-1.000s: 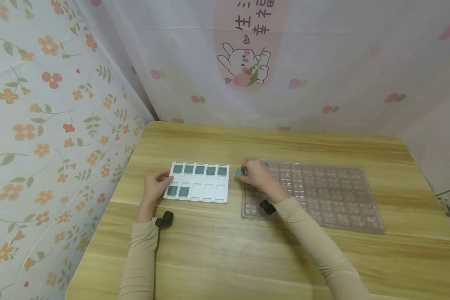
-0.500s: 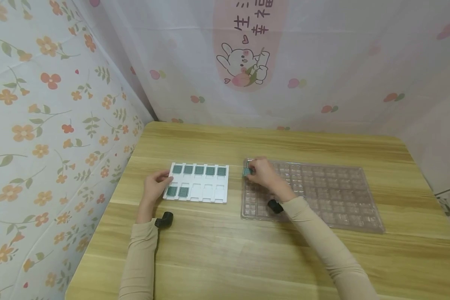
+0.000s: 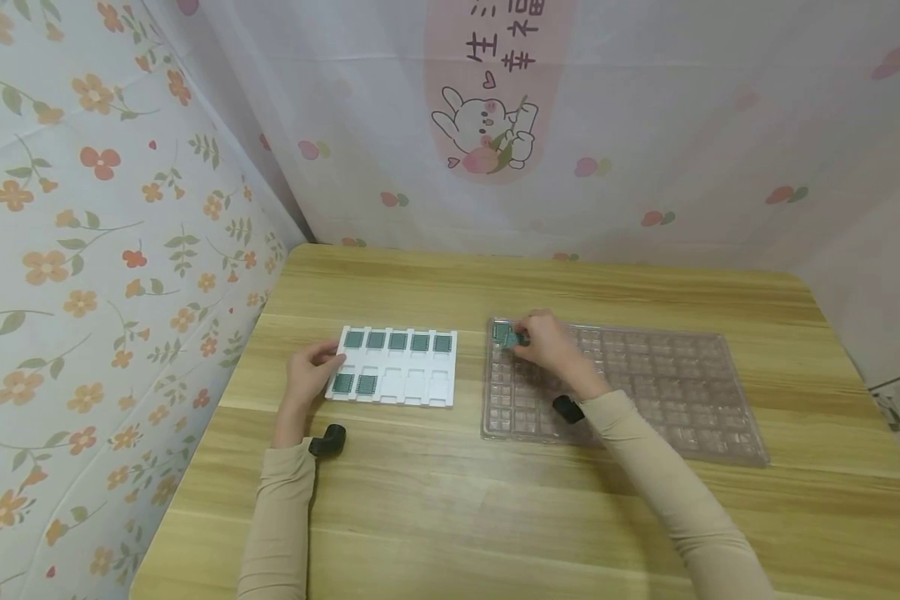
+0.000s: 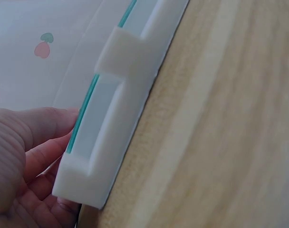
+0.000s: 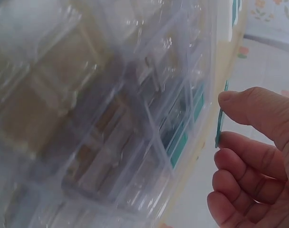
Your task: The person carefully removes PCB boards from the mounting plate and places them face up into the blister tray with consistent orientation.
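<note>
My right hand (image 3: pixel 551 343) pinches a small green circuit board (image 5: pixel 221 116) between thumb and index finger. In the head view, this board is over the upper left corner of a clear plastic tray (image 3: pixel 682 392) with many cells. Another green board (image 3: pixel 499 332) lies in that tray's corner cell, just left of the held one. At the left, my left hand (image 3: pixel 309 379) grips the left end of a white tray (image 3: pixel 393 364), thumb at its edge and fingers curled beneath. Green boards fill the white tray's upper row; two more (image 3: pixel 367 384) lie at the left of its lower row.
Both trays lie on a wooden table (image 3: pixel 435 492), with a strip of bare wood between them. A black wrist camera mount (image 3: pixel 327 440) sits on the left forearm and another black mount (image 3: pixel 567 409) on the right. Printed curtains (image 3: pixel 607 125) hang behind and at the left.
My right hand has moved right with the pinched board, from the gap between the trays to over the clear tray, uncovering the board in its corner cell. The left hand stays put.
</note>
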Demonstrator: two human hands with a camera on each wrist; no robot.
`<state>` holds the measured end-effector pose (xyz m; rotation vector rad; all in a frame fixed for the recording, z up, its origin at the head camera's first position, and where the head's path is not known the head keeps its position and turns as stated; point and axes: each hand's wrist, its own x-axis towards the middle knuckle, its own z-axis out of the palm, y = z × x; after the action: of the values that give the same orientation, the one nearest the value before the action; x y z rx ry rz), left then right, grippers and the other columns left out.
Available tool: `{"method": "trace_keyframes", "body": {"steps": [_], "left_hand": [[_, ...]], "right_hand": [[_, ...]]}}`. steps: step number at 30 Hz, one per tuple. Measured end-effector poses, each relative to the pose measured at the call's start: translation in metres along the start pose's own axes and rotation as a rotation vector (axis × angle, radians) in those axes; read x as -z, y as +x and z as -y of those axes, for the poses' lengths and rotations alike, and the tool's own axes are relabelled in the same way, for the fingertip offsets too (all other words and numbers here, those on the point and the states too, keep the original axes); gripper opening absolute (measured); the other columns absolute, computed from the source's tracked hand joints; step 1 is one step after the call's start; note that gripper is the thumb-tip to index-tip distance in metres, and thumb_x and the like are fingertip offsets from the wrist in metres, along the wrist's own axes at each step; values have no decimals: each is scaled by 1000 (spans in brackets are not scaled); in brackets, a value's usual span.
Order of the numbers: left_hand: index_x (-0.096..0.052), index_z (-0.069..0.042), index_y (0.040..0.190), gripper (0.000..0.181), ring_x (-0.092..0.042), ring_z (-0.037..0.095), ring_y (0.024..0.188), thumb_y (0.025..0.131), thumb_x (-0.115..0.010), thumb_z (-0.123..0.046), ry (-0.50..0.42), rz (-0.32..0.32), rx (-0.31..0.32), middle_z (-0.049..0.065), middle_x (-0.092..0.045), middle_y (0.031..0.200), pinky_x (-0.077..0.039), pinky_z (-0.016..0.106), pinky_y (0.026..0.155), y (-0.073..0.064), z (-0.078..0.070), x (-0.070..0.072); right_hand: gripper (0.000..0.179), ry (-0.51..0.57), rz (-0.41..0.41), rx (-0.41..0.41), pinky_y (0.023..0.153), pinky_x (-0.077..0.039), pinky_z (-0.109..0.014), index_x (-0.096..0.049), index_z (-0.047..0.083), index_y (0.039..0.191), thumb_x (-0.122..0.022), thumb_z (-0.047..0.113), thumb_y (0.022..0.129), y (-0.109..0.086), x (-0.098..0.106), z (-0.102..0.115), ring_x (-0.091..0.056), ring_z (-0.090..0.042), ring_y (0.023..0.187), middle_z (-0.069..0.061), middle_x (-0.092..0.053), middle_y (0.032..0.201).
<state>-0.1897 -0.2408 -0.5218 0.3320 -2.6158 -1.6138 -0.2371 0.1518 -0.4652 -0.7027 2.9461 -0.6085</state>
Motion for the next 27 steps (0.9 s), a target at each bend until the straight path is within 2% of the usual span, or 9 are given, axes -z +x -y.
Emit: {"method": "trace_keyframes", "body": {"steps": [9, 15, 21, 27], "left_hand": [[-63, 4, 115, 33, -55, 18, 83, 84, -68, -7, -2, -15, -23, 22, -64, 103, -41, 15, 66, -1, -1, -1], [-63, 5, 115, 34, -54, 15, 81, 84, -68, -6, -22, -20, -19, 23, -63, 104, -42, 15, 66, -3, 1, 0], [-63, 4, 115, 33, -54, 18, 83, 84, -68, -8, -13, -23, -23, 22, -64, 105, -42, 16, 67, -2, 2, 0], [-63, 5, 114, 33, -55, 16, 82, 84, -68, -7, -14, -19, -31, 22, -63, 103, -42, 15, 67, -1, 1, 0]], "right_hand": [[29, -12, 34, -47, 69, -49, -36, -67, -7, 97, -75, 13, 79, -4, 13, -6, -56, -25, 79, -14, -60, 87], [28, -4, 23, -35, 68, -48, -37, -66, -8, 96, -75, 13, 78, -6, 15, -14, -55, -25, 77, -15, -59, 85], [28, 4, 10, -34, 67, -47, -39, -66, -9, 95, -75, 11, 78, -9, 17, -26, -54, -26, 75, -16, -58, 84], [27, 11, 52, -70, 67, -46, -40, -65, -8, 99, -72, 11, 81, -9, 22, -37, -53, -26, 76, -17, -58, 88]]}}
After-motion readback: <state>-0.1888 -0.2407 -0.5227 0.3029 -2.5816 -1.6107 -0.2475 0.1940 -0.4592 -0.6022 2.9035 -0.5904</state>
